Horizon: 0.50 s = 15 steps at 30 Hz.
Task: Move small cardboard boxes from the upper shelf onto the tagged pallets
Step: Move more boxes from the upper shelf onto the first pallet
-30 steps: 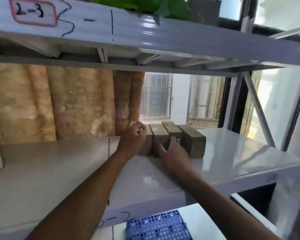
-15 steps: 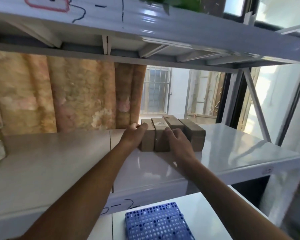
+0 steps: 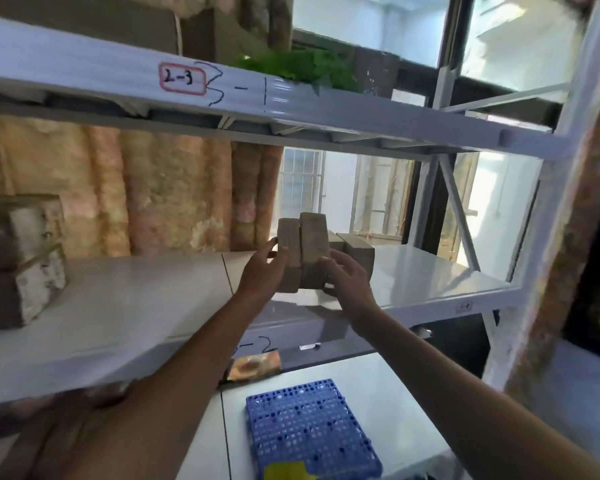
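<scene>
Cardboard boxes [image 3: 302,254] upright, long axis vertical, clamped between both hands: left [image 3: 262,271], right [image 3: 347,282].

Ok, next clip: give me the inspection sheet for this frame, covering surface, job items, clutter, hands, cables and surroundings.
Surface: white metal shelf, glossy, bare in the middle.
Job's things: two small cardboard boxes pressed together and raised off the shelf; two more boxes stand behind them; blue pallet with a yellow tag on the level below.
Clutter: two larger stacked boxes at the shelf's left end; a colourful packet under the shelf edge.
Hands: left hand and right hand clamp the pair from either side.
Cables: nothing seen.
Surroundings: upper shelf marked 2-3, green leaves, windows.
</scene>
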{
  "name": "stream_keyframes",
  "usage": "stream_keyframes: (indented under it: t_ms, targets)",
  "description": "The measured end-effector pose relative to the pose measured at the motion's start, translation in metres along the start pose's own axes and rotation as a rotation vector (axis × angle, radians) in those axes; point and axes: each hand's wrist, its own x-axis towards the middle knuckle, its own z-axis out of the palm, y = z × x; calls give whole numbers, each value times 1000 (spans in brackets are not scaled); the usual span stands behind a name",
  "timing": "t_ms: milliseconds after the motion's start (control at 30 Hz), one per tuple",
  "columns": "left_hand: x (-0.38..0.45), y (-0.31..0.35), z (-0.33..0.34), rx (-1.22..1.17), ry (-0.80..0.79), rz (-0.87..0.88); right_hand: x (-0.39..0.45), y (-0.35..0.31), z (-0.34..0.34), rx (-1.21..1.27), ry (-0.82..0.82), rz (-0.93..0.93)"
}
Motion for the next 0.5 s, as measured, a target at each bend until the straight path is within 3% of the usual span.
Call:
stream_keyframes:
  t_ms: [267,500]
  targets:
    - [-121,49,-59,-120,48,107,-135,-59,12,137,2,-71]
    - [-278,14,-127,-179,107,16,-280,-51,59,173,-46,2]
